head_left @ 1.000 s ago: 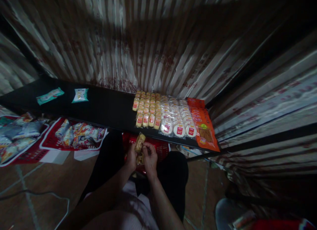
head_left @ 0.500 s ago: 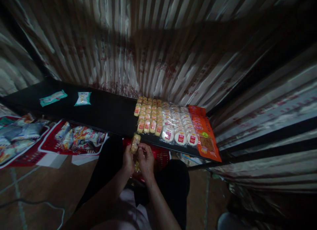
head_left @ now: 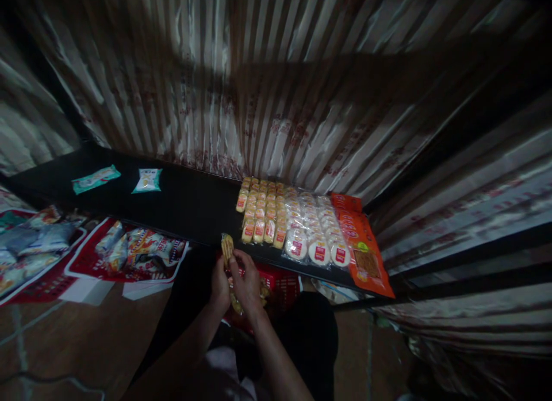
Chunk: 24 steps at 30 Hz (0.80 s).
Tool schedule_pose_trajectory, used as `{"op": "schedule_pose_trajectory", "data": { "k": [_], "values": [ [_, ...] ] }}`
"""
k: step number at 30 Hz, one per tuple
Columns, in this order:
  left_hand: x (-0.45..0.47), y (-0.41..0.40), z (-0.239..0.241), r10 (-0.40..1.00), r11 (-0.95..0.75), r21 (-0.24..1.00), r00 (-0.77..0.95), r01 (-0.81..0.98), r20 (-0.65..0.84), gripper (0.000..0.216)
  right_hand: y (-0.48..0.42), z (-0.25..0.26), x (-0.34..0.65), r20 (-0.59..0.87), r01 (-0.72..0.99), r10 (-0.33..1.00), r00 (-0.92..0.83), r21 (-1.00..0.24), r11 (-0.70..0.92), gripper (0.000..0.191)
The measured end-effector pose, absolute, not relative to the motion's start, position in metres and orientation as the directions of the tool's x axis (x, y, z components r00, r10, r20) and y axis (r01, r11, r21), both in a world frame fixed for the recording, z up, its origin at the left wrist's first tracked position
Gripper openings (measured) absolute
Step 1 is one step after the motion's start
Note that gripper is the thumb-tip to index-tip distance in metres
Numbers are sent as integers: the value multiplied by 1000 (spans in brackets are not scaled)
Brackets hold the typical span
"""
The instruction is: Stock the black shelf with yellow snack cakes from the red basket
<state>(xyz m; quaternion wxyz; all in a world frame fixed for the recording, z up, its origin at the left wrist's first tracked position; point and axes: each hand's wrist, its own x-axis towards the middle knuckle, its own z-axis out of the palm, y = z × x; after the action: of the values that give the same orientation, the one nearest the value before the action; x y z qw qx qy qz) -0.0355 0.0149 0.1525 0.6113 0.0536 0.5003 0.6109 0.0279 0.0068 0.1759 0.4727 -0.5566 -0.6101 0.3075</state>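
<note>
Snack bags fill a red basket at your far left, and beside it a second basket with a pale rim holds more colourful bags, both lying nearer to you than the front edge of the black tabletop. On the left part of that surface, you have a long teal packet lying aslant, with a teal-and-white packet just to its right. Your left hand has its fingers closed on a yellow wrapped biscuit, held nearly upright just before the tabletop's front edge. Your right hand meets it there, fingers bent in at the biscuit's lower end; you cannot tell whether they grip it or only touch. Below your hands, a red perforated basket holds more yellow packets. Further right on the tabletop stand rows of yellow biscuits with red labels, then adjoining rows of round white packets, then overlapping orange bags at the right end.
</note>
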Motion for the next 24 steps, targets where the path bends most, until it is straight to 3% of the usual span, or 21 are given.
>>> {"op": "schedule_pose_trajectory", "data": {
  "k": [4, 7, 12, 17, 24],
  "values": [
    [-41, 19, 151, 840, 247, 844, -329, -475, -431, 34, 13, 175, 27, 242, 419, 969, 54, -886, 198, 23],
    [-43, 21, 153, 857, 221, 902, -369, -371, -361, 36, 18, 177, 27, 253, 446, 965, 70, -873, 196, 20],
    [-45, 27, 157, 897, 172, 939, -348, -298, -274, 32, 25, 182, 28, 266, 492, 961, 75, -848, 197, 16],
    [-44, 37, 159, 861, 193, 928, -397, -320, -316, 38, 33, 179, 27, 286, 535, 953, 106, -824, 188, 20],
    [-47, 52, 159, 853, 223, 969, -459, -108, -248, 34, 49, 177, 26, 272, 556, 948, 165, -819, 139, 23]
  ]
}}
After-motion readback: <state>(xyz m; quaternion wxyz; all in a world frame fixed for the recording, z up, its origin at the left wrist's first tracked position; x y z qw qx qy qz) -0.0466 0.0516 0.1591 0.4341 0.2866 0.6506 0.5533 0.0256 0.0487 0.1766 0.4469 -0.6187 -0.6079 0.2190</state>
